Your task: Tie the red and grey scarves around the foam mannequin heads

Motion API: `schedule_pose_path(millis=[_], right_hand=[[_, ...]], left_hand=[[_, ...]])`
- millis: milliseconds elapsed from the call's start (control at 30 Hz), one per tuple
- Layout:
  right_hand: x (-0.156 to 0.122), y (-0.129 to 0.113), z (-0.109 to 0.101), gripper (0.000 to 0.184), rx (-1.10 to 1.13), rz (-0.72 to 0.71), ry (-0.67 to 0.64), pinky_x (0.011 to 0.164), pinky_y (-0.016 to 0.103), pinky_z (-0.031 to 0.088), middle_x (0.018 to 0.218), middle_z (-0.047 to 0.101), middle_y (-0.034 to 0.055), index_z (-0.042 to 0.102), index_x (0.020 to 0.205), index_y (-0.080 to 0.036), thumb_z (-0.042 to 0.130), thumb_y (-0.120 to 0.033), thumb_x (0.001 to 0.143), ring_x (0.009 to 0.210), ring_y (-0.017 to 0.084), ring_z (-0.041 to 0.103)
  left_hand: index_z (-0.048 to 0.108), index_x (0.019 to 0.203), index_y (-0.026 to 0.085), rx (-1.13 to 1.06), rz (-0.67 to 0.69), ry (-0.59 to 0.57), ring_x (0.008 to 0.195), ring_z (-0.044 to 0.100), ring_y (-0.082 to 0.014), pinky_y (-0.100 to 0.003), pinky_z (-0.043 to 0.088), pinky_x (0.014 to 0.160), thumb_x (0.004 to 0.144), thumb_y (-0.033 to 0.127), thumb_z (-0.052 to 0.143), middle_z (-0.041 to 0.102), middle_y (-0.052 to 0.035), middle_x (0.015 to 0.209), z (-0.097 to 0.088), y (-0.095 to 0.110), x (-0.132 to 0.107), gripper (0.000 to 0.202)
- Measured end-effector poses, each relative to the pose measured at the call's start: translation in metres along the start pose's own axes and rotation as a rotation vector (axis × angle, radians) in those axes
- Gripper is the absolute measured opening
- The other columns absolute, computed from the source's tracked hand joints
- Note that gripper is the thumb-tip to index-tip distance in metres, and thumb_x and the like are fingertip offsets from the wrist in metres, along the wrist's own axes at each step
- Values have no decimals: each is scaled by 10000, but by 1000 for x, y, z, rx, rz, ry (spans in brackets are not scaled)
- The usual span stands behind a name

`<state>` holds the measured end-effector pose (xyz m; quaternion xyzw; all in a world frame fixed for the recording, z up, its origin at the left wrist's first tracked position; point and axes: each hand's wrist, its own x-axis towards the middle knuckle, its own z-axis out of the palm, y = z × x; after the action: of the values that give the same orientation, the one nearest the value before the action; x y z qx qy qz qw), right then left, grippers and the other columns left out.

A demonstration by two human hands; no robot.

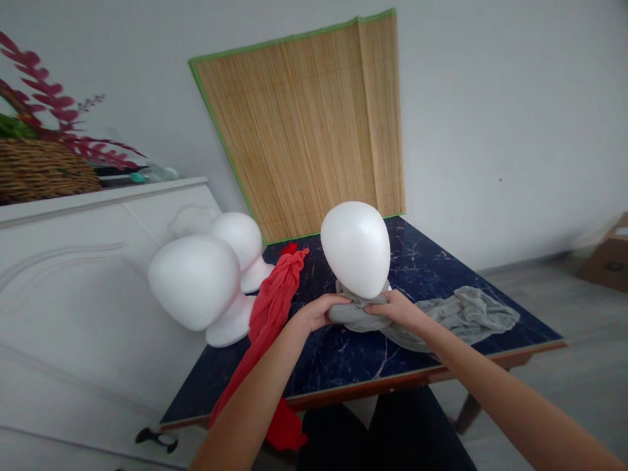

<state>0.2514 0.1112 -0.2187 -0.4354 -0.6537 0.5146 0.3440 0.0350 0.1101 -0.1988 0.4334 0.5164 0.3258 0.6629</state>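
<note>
A white foam mannequin head (356,246) stands on the dark blue marbled table (343,360). A grey scarf (461,315) is bunched around its neck and trails off to the right across the table. My left hand (318,311) is closed on the bunched grey cloth at the left of the neck. My right hand (397,309) grips the same cloth at the right of the neck. A red scarf (269,314) lies along the table's left side and hangs over its front edge.
Two more white foam heads (196,282) (239,241) stand at the table's left edge beside a white cabinet (73,294). A bamboo mat (314,124) leans on the wall behind. A wicker basket with red leaves (39,167) tops the cabinet. A cardboard box (608,258) sits on the floor at right.
</note>
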Motion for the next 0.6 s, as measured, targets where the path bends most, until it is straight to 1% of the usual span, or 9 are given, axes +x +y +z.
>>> schedule_pose_path(millis=[67,100,133,200,267,367,467,533,600], right_hand=[[4,1,-7,184,-193,-47,71,596,274,374,569,581,2,698,665,-144,681,-316,602,624,176,537],[5,2,-11,142,-247,-55,103,581,268,348,544,552,-8,685,636,-151,669,-284,591,611,170,518],[6,3,-15,114,-266,-55,130,574,263,329,540,539,-11,678,631,-155,657,-254,579,611,168,507],[5,5,-22,123,-249,-57,163,577,255,322,587,563,-3,679,668,-162,627,-219,572,648,172,510],[3,7,-25,150,-201,-59,170,580,245,343,659,600,9,673,709,-169,599,-240,599,689,179,527],[-1,9,-24,223,-59,-40,143,572,241,401,766,646,37,652,802,-169,534,-322,690,716,190,569],[-3,6,-17,265,199,9,90,657,268,489,845,676,75,626,871,-165,427,-287,746,783,198,624],[-4,2,-12,258,418,66,55,740,295,516,812,683,87,619,839,-164,390,-234,743,791,196,643],[-6,-3,-9,239,555,107,43,762,309,524,754,678,85,613,789,-167,383,-211,742,746,191,644]], left_hand=[[727,849,136,42,-25,-10,643,616,-140,-246,463,608,575,294,800,715,-37,761,-3,4,-2,324],[731,857,134,66,-30,-21,656,621,-144,-244,462,617,568,296,805,719,-42,770,-5,6,-3,339],[734,866,132,91,-33,-34,677,629,-148,-242,463,631,561,293,812,724,-49,785,-7,8,-4,354],[740,884,132,139,-33,-60,730,644,-160,-244,471,675,555,284,820,733,-64,830,-10,12,-7,371],[742,904,139,174,-30,-77,777,652,-167,-253,479,717,567,292,820,736,-76,881,-10,14,-10,379],[731,972,162,186,-11,-85,834,654,-172,-268,485,767,576,305,818,731,-73,953,-9,12,-12,429],[717,1001,150,187,16,-78,857,652,-169,-272,478,811,558,264,825,722,-78,981,-9,7,-13,470],[716,983,126,197,34,-60,825,649,-161,-263,473,796,564,230,813,723,-82,944,-9,3,-14,442],[720,944,109,207,53,-28,765,640,-150,-252,469,743,595,204,780,723,-75,872,-11,0,-15,367]])
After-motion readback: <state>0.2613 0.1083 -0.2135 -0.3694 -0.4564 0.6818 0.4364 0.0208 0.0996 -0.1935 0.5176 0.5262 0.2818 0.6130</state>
